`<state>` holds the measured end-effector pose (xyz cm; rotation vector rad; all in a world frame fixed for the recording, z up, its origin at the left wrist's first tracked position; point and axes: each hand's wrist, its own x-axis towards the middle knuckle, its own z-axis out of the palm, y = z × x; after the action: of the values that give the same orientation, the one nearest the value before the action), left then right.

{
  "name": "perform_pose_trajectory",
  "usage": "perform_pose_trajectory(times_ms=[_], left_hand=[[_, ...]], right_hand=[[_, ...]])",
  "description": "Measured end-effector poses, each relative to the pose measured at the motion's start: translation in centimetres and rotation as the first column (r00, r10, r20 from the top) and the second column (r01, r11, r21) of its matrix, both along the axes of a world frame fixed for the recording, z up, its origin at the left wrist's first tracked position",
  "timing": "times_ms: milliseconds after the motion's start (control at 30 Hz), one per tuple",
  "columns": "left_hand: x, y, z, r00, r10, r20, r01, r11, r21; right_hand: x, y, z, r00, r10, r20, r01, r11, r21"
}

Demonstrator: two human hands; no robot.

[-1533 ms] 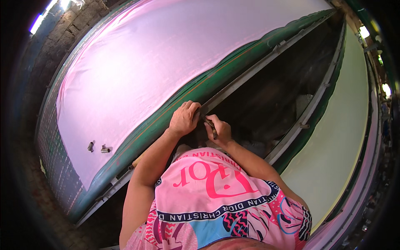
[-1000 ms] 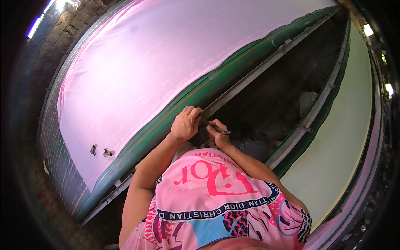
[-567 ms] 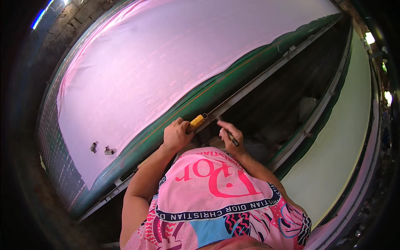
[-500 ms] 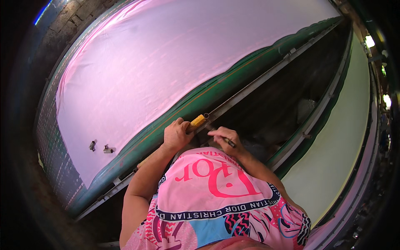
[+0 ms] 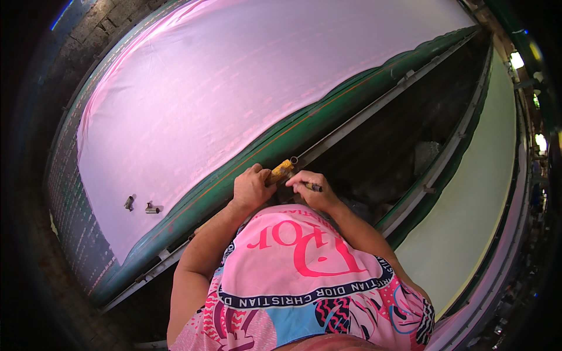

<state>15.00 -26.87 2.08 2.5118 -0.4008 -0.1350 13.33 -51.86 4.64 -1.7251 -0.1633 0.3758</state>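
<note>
My left hand (image 5: 252,185) is closed round the near end of a yellow tube (image 5: 282,169), which lies over the metal rail (image 5: 345,126) along the table's edge. The tube's far end shows a round open mouth. Just right of it, my right hand (image 5: 311,190) grips a slim dark-handled tool (image 5: 315,187); its butt end sticks out past the fingers. The tool's working end is hidden, so I cannot tell its kind. My right fingertips are close beside the tube's lower side.
Two short metal pipe pieces (image 5: 152,209) lie on the pale pink cloth (image 5: 193,111) at left. A green table edge (image 5: 252,152) runs diagonally beneath it. Across a dark gap stands a second long table (image 5: 468,193) with a pale surface.
My right hand has moved left and slightly up with the tool, closer to the yellow tube. My left hand keeps its grip on the tube, shifted slightly right.
</note>
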Motion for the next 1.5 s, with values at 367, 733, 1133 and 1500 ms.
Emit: perform_pose_trajectory(times_ms=[367,733,1133,1500], left_hand=[[-0.2,0.0,0.2,1.000,0.008,-0.026,-0.007,1.000,0.024],[-0.5,0.3,1.0,1.000,0.022,-0.004,-0.023,1.000,-0.012],[0.1,0.2,1.0,0.999,0.012,-0.037,-0.011,1.000,0.004],[-0.4,0.3,1.0,0.999,0.015,-0.041,-0.015,1.000,0.000]], right_hand=[[0.9,-1.7,2.4,0.833,-0.133,0.537,0.194,0.979,-0.058],[-0.1,-0.7,0.8,0.920,0.014,0.392,0.004,0.999,-0.046],[-0.1,-1.8,-1.7,0.871,0.087,0.484,0.050,0.964,-0.262],[0.8,-2.5,-1.7,1.000,-0.019,-0.001,0.019,1.000,-0.007]])
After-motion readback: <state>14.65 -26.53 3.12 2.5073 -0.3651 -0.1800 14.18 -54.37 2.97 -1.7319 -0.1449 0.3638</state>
